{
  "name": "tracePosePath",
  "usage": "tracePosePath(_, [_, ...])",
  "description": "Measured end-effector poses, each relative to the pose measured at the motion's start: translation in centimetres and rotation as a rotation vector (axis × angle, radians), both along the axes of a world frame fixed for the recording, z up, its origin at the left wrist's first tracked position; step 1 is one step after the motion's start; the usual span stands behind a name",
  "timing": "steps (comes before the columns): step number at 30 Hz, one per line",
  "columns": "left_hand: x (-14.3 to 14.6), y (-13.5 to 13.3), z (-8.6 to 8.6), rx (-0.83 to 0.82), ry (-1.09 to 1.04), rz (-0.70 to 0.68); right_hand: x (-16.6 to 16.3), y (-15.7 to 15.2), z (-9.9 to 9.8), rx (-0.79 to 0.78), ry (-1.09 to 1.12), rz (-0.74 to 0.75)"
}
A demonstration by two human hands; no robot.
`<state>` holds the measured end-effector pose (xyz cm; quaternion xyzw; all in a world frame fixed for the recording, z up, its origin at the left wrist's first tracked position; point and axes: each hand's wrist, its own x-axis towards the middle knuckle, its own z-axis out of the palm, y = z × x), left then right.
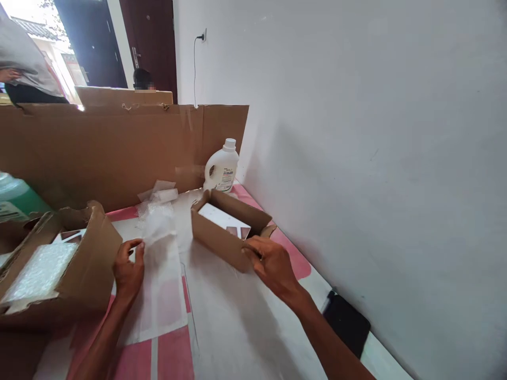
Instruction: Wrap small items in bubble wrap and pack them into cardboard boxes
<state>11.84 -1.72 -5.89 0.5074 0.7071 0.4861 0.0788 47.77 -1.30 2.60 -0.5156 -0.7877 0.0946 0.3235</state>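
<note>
My right hand (275, 264) grips the near corner of a small open cardboard box (216, 243), thumb on the outside and fingers at the rim. Inside that box lies a white box with brown markings (224, 217). My left hand (129, 269) is beside a larger cardboard box (97, 253), its fingers loosely curved, thumb apart, with nothing visible between them. Just right of it, thin clear plastic wrap sheets (158, 224) are spread on the table. The larger box holds a bubble-wrapped pack (43, 269) and another white and brown item (70, 236).
A white jug (224, 168) stands behind the small box, against a cardboard partition (99, 153). A bottle of green liquid (24, 199) is at far left. A black object (346, 322) lies by the wall. Two people are beyond the partition.
</note>
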Motion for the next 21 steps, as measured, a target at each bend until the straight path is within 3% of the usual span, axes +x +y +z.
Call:
tracePosePath(3, [-0.3,-7.5,-0.2,0.017,-0.183,0.158,-3.1,-3.6,0.1,-0.008,0.097,0.158])
tracePosePath(7, [1.9,-18.7,-0.3,-0.004,-0.376,0.253,-6.9,-5.9,0.6,0.023,0.111,0.363])
tracePosePath(11, [3.3,-26.6,0.4,-0.018,-0.874,0.243,-8.4,-6.8,0.9,0.099,0.123,0.469])
tracePosePath(15, [2.6,-30.2,1.5,-0.043,-1.143,0.325,-8.1,-7.4,0.4,0.11,0.109,0.451])
tracePosePath(21, [4.0,-30.9,4.1,-0.125,-1.43,0.255,-6.7,-8.2,-0.6,0.11,0.169,0.445])
